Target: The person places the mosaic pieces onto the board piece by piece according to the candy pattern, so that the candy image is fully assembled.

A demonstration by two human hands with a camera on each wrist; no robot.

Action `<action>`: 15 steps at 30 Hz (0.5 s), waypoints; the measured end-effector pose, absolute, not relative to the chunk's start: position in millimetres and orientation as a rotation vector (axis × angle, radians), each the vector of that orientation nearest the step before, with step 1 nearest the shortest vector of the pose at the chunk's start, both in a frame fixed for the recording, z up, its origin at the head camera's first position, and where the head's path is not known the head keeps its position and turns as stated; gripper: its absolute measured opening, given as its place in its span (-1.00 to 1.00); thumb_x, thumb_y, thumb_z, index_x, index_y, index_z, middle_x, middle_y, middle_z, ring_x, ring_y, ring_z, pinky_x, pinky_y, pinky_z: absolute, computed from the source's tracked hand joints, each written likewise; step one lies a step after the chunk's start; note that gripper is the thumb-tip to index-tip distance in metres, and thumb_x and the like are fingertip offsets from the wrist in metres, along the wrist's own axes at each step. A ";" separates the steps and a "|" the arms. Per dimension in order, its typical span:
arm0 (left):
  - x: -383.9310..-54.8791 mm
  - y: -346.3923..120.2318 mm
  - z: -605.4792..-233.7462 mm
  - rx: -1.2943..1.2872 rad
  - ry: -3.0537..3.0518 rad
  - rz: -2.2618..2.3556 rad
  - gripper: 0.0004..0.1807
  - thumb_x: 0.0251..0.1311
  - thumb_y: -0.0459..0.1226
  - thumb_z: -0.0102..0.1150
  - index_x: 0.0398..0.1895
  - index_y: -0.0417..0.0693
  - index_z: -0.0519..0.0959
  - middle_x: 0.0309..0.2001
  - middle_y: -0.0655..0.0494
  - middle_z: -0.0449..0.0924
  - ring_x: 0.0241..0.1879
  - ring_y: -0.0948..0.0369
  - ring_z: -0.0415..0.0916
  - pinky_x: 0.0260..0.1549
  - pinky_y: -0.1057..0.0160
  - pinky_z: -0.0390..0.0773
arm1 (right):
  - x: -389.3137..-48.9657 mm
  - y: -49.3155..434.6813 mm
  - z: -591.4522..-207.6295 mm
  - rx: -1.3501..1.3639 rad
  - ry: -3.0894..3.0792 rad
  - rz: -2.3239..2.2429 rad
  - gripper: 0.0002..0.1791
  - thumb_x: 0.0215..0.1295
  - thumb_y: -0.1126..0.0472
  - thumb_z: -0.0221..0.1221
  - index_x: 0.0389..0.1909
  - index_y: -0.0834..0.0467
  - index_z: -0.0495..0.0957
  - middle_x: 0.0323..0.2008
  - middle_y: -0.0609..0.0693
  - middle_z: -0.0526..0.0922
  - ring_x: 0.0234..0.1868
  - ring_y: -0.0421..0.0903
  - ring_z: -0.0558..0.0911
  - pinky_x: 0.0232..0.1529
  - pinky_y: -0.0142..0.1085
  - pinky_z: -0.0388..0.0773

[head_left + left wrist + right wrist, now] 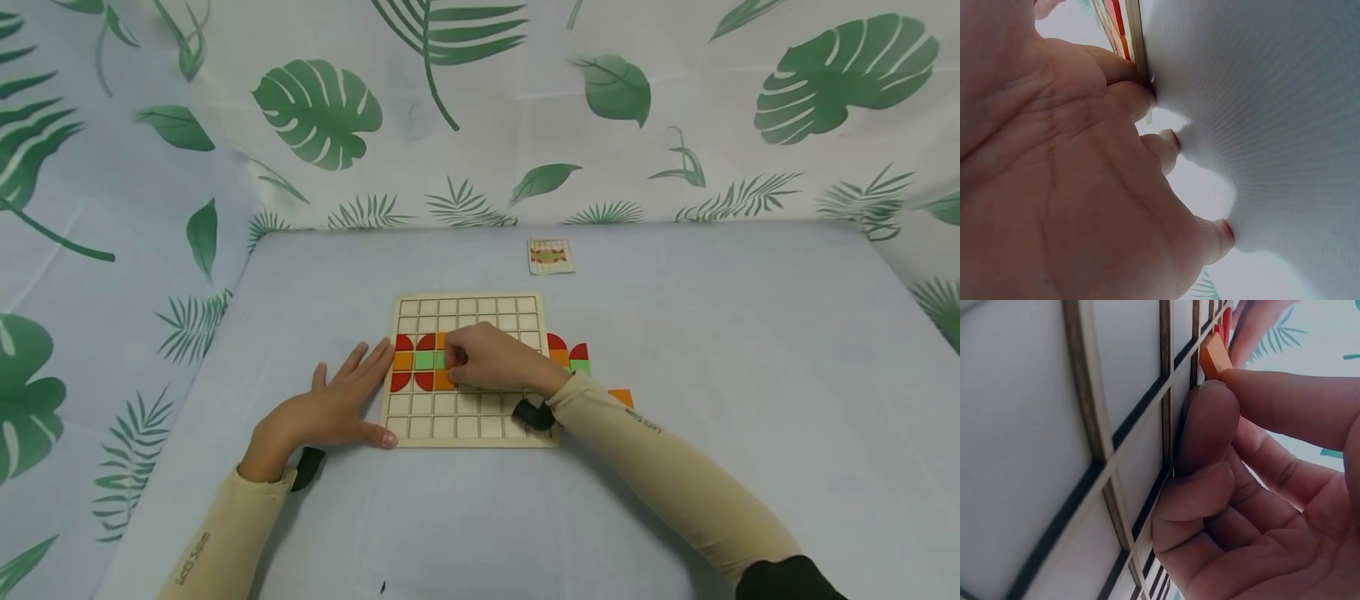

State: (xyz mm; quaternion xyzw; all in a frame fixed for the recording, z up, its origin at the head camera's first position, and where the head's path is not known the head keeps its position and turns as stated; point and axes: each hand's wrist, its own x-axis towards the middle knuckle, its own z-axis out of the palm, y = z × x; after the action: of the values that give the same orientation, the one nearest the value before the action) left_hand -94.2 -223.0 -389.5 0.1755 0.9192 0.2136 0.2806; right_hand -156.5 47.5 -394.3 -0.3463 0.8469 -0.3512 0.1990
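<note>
Steadying a gridded wooden board (476, 427) on the cloth-covered worktop (735, 350), a person's left hand (333, 408) spreads its fingers along the left edge, thumb at the near-left corner. Fingers curled, the right hand (495, 358) reaches the board's middle rows, its thumb at an orange tile (1215, 356); whether it grips the tile cannot be told. Red tiles (424, 381) and green tiles (424, 360) fill cells toward the left edge. Loose tiles (581, 353) lie beside the right edge; a patterned card (551, 256) rests near the worktop's far edge.
</note>
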 end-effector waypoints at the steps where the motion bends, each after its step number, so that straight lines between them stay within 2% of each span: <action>1: -94.3 -223.1 -389.3 0.470 2.463 0.574 0.42 0.15 0.13 0.58 0.77 -0.16 -0.24 0.76 -0.10 -0.38 0.69 -0.21 -0.51 0.38 -0.60 -0.45 | -156.0 47.0 -393.8 -0.967 2.370 -0.975 -0.85 0.41 0.38 0.32 -0.36 0.13 0.60 -0.46 -0.10 0.58 -0.38 -0.15 0.52 -0.28 -0.33 0.49; 15: -95.1 -225.2 -388.7 0.478 2.459 0.564 0.42 0.17 0.14 0.56 0.77 -0.15 -0.26 0.76 -0.09 -0.40 0.69 -0.20 -0.52 0.37 -0.61 -0.44 | -145.2 38.8 -391.8 -0.943 2.443 -0.888 -0.83 0.41 0.40 0.31 -0.36 0.13 0.57 -0.46 -0.09 0.57 -0.41 -0.15 0.50 -0.32 -0.36 0.44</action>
State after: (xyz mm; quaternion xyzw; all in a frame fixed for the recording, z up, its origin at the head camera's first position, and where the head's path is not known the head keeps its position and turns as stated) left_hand -95.1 -225.2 -388.7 0.1786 0.9185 0.2108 0.2828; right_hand -145.2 38.8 -391.8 -0.3350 0.8679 -0.3154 0.1874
